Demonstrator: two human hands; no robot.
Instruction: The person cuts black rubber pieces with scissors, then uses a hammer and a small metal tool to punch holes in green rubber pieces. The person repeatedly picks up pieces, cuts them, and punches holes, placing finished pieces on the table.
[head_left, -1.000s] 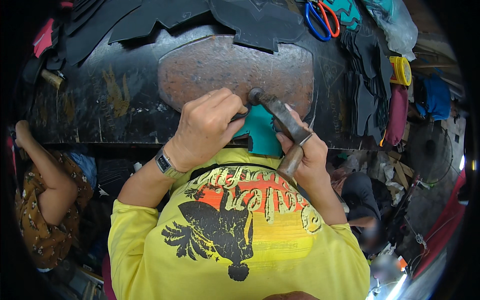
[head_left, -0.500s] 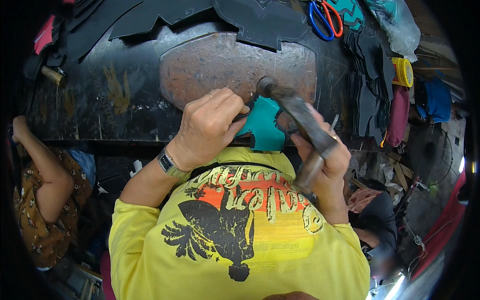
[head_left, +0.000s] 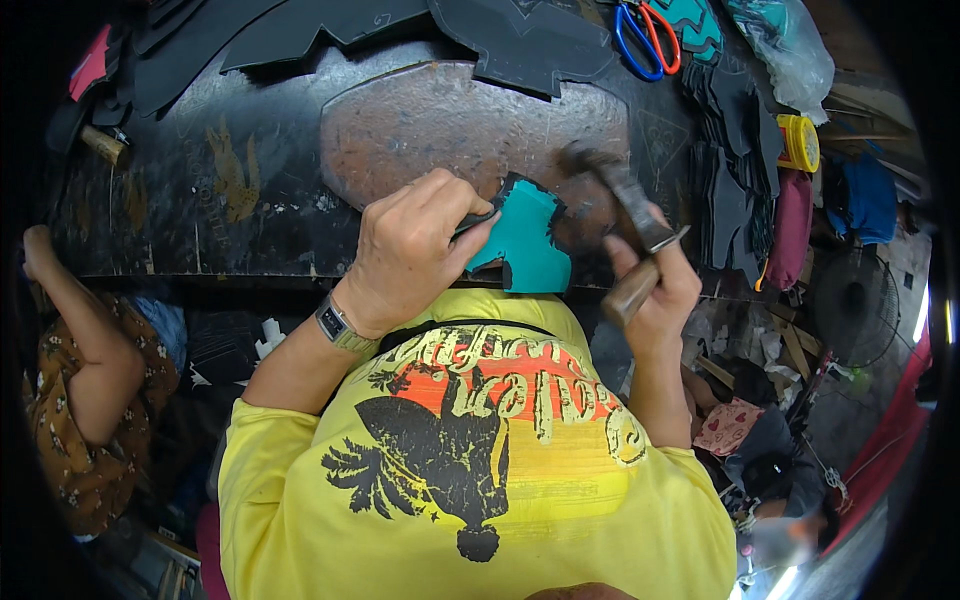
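My left hand (head_left: 415,235), with a watch on its wrist, is closed at the left edge of a teal piece with black edges (head_left: 530,235). A thin dark thing shows between thumb and forefinger; whether it is the piece's edge or separate, I cannot tell. The piece lies partly on a worn brown slab (head_left: 430,120) and reaches to the table's front edge. My right hand (head_left: 668,285) grips a hammer (head_left: 630,205), its wooden handle end pointing down and left. The hammer's blurred head is raised to the right of the piece, apart from it.
Black cut pieces (head_left: 330,35) lie along the table's back, and a stack of them (head_left: 725,180) stands at right. Scissors (head_left: 645,45) with blue and red handles lie at the back right, near a yellow tub (head_left: 798,143). Another person's arm (head_left: 85,320) rests at left.
The hammer head has moved right, away from the teal piece, and my right hand has tilted with it. My left hand has stayed at the piece's left edge.
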